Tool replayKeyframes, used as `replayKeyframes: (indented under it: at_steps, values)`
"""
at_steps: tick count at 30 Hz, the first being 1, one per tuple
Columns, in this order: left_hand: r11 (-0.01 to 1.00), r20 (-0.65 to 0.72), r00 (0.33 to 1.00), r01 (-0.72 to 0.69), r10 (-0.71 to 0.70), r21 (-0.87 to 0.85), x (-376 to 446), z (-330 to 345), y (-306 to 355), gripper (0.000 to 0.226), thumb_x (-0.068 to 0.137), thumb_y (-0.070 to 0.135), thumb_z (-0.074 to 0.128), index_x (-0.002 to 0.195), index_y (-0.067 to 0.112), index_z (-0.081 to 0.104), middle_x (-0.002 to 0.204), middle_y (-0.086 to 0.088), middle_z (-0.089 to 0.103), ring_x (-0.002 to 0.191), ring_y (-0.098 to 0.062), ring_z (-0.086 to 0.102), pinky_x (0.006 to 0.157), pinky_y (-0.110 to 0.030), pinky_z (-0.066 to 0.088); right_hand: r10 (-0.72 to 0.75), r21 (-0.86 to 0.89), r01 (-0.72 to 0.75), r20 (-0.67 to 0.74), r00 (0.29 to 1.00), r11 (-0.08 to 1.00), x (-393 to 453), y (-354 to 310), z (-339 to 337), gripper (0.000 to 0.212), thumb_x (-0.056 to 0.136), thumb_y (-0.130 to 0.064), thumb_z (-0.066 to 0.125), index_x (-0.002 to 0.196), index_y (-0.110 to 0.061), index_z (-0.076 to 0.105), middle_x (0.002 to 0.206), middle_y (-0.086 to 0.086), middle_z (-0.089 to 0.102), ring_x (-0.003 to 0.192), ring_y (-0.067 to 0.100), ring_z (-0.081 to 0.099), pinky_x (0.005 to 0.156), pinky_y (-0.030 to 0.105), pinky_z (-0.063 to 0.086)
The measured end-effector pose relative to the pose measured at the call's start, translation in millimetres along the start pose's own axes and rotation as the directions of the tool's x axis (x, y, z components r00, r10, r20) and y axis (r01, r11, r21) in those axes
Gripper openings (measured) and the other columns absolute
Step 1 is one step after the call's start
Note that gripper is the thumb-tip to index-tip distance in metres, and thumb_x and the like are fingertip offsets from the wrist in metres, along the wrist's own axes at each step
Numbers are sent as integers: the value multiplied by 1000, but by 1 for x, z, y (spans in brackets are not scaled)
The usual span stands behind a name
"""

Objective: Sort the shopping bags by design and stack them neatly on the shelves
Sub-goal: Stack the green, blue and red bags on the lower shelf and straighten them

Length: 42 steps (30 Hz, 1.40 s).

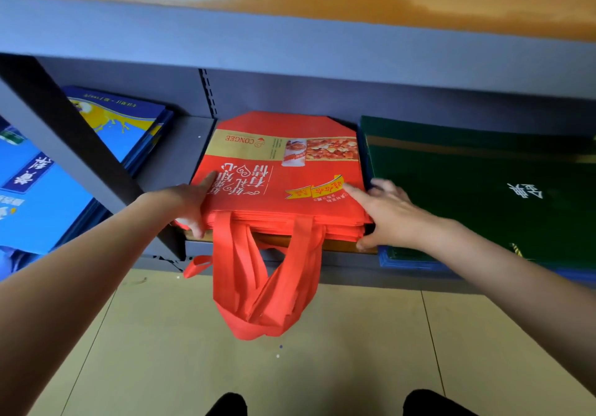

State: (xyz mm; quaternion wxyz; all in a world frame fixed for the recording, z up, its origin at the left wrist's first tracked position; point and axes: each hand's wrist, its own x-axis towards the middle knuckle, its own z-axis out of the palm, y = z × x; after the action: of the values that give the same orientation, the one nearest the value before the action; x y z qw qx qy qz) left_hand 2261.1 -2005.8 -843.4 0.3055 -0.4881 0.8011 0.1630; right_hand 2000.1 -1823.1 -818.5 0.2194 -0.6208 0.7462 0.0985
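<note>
A stack of red shopping bags (277, 186) lies flat on the grey shelf (175, 157), printed side up, its red handles (264, 286) spilling over the front edge and dangling toward the tiled floor (354, 351). The left hand (190, 206) clasps the stack's left front corner, thumb on top and fingers curled round the edge beneath. The right hand (383, 212) holds the right front corner, forefinger stretched out flat on the top bag and thumb tucked under the pile. Just beside it on the right lies a dark green stack of bags (483, 189); well to the left, past a slanted grey shelf post (74, 144), sit blue bags (125, 125).
</note>
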Motion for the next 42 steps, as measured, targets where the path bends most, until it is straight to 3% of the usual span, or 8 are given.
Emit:
replayKeyframes:
  at_steps: [3,6,13,19,23,36,40,42]
  values:
    - [1000,-18,1000,-7,7,-22,-1,0,0,129,69,24,81,146,26,-22,112,-14,59,83,-22,59,68,-26,48,-17,-27,14,-95,995,1000,-4,10,-21,98,71,-49,75,148,-33,17,148,9,25,143,25,-6,115,47,0]
    - [999,-61,997,-45,43,-25,-4,0,6,128,68,26,81,148,25,-19,106,-12,57,71,-18,59,56,-23,45,27,-86,-28,-15,1000,996,0,17,-23,103,70,-51,75,149,-34,11,143,11,29,142,27,4,116,51,1]
    - [997,-156,987,-58,48,-57,-6,16,13,127,71,35,80,146,29,-21,142,-26,22,124,-38,45,103,-40,39,-2,-87,-4,-61,998,996,1,13,0,102,73,-49,74,148,-40,5,151,4,1,139,32,4,115,49,8]
    - [981,-303,941,-178,148,-72,-2,28,5,118,70,40,79,148,37,-9,152,-22,-7,139,-44,15,112,-49,26,-117,10,119,-111,987,993,2,14,4,86,81,-37,71,145,-49,15,150,-2,10,130,25,17,112,42,21]
    - [969,-367,903,-248,226,-15,3,30,3,117,66,45,79,146,42,-6,154,-19,-2,141,-41,14,112,-50,25,-113,8,115,-115,987,993,5,16,6,83,81,-37,71,145,-44,19,150,-2,14,130,23,18,112,42,21]
    - [979,-234,953,-177,195,97,-4,10,10,121,67,39,82,149,36,-7,154,-16,-11,130,-36,39,107,-39,34,-159,72,158,12,987,985,21,15,-15,78,75,-36,77,141,-37,35,146,-6,28,135,17,24,112,33,24]
    - [968,-221,949,-189,223,163,-9,11,6,129,66,45,81,139,47,-25,155,-12,-19,144,-39,2,115,-50,18,-152,-3,152,-24,988,988,12,14,-8,83,77,-37,74,144,-39,26,148,-9,20,133,18,21,112,36,23]
    - [944,-197,934,-259,299,205,-21,7,3,114,75,36,76,146,40,-12,157,-5,-14,146,-29,-4,117,-45,13,-235,4,237,-115,965,971,3,10,-10,72,83,-27,70,143,-36,31,147,-8,24,132,14,25,109,24,22]
